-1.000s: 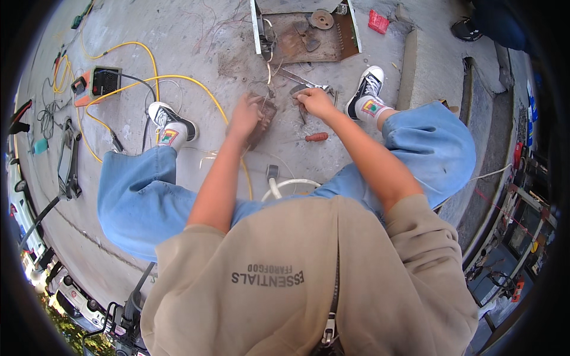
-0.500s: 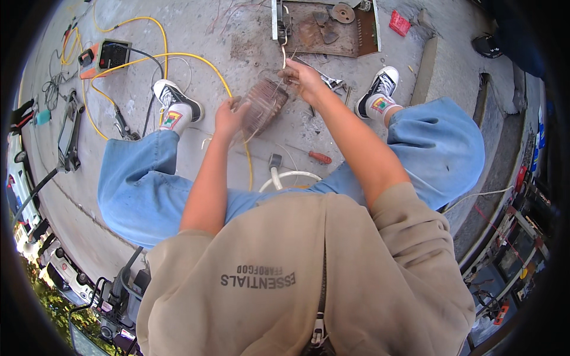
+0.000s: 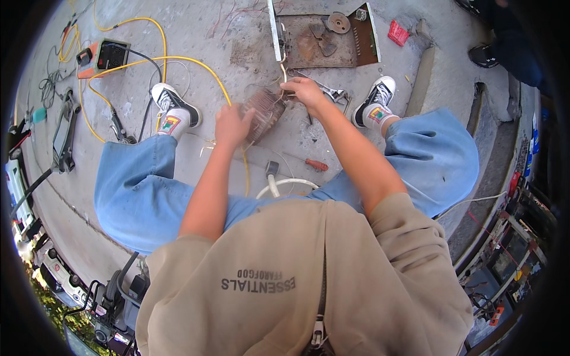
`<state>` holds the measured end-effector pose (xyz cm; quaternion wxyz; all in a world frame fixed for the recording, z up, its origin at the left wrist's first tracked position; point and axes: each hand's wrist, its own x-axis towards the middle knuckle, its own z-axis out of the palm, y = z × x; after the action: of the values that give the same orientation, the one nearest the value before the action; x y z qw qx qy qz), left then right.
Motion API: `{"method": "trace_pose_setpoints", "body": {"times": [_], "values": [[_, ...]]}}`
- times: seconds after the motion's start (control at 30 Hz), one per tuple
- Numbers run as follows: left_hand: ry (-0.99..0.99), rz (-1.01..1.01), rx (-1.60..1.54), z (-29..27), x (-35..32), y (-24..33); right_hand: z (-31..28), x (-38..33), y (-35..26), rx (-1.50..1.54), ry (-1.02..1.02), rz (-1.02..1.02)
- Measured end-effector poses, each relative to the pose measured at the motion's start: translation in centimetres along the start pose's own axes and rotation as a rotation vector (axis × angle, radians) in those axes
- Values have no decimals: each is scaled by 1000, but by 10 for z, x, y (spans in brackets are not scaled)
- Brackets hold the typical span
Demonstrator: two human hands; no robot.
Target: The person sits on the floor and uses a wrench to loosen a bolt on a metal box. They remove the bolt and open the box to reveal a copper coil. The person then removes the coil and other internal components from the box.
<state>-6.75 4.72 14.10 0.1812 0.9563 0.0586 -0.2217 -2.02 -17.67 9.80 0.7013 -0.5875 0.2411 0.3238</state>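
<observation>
I sit with my legs apart on a concrete floor. My left hand (image 3: 233, 126) grips the near side of a brownish ribbed metal part (image 3: 265, 111), a wound core with thin wires. My right hand (image 3: 304, 92) is on its far end, fingers pinched on a thin wire that runs up toward the rusty tray (image 3: 361, 43). The part is held above the floor between my knees.
A red-handled screwdriver (image 3: 313, 164) and a small hammer (image 3: 272, 175) lie between my legs. A yellow cable (image 3: 155, 59) loops to an orange meter (image 3: 104, 56) at far left. Pliers (image 3: 330, 94) lie by my right shoe. Another person's dark shoe (image 3: 484, 54) is far right.
Both hands have lifted the ribbed part off the floor and turned it. My right hand has moved to its far end, onto the wire.
</observation>
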Motion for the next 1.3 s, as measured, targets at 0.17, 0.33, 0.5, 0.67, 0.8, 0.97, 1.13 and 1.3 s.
{"method": "trace_pose_setpoints", "body": {"times": [0.17,0.33,0.5,0.67,0.8,0.97,1.13,1.3], "values": [[37,32,31,4,4,5,-22,13,9,124,122,47],[84,65,85,4,10,16,-30,19,-8,549,37,104],[79,65,126,6,15,26,-36,22,-11,713,86,127],[108,97,156,6,11,36,-33,21,-15,521,181,51],[176,119,118,4,2,44,-29,18,-16,385,160,-24],[198,149,-30,1,22,48,-31,21,0,269,109,-132],[176,42,-192,3,79,70,-20,7,2,91,97,-191],[50,35,-126,13,106,102,-24,-15,-2,286,32,-80]]}}
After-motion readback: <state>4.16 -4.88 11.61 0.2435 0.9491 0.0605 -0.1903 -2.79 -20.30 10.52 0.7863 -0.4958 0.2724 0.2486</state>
